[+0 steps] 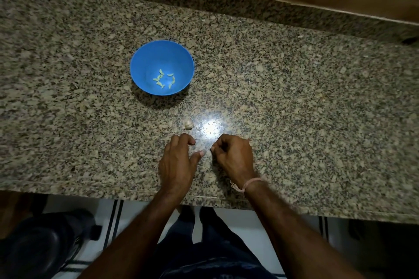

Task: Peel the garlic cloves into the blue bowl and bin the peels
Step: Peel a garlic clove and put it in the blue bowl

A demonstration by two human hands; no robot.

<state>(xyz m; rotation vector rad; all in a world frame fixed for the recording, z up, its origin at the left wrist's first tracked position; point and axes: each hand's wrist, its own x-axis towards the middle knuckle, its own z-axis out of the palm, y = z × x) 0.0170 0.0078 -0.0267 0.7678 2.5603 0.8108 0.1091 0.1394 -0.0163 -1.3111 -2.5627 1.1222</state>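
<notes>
Both hands rest on the worktop (317,97) close to its near edge, about mid-length.

Left hand (179,161): grip loose, fingers lightly bent, thumb stretched toward the other hand, nothing held that I can see.

Right hand (233,156): grip closed down, fingers curled tight under the palm. A pale speck shows at the fingertips. I cannot tell whether it is peel, a clove or only glare. A thread band (247,184) is on that wrist.

Garlic (188,124): one small pale unpeeled piece lying alone on the worktop, just beyond the left fingertips on the far side, beside a bright glare patch. It is rounded, with a thin stub pointing toward the left end. The long axis is otherwise not readable.

Bowl (145,56): blue, upright, farther from the near edge than the garlic and slightly toward the left end, well apart from both hands. Several pale peeled cloves (164,79) lie in its bottom.

Judgement: the left hand is the nearer one. The garlic lies straight ahead of its fingers, so a short reach away from the near edge would take it. The right hand would have to cross toward the left.

Task looks late: one piece left, peels not yet binned. No bin identifiable.
</notes>
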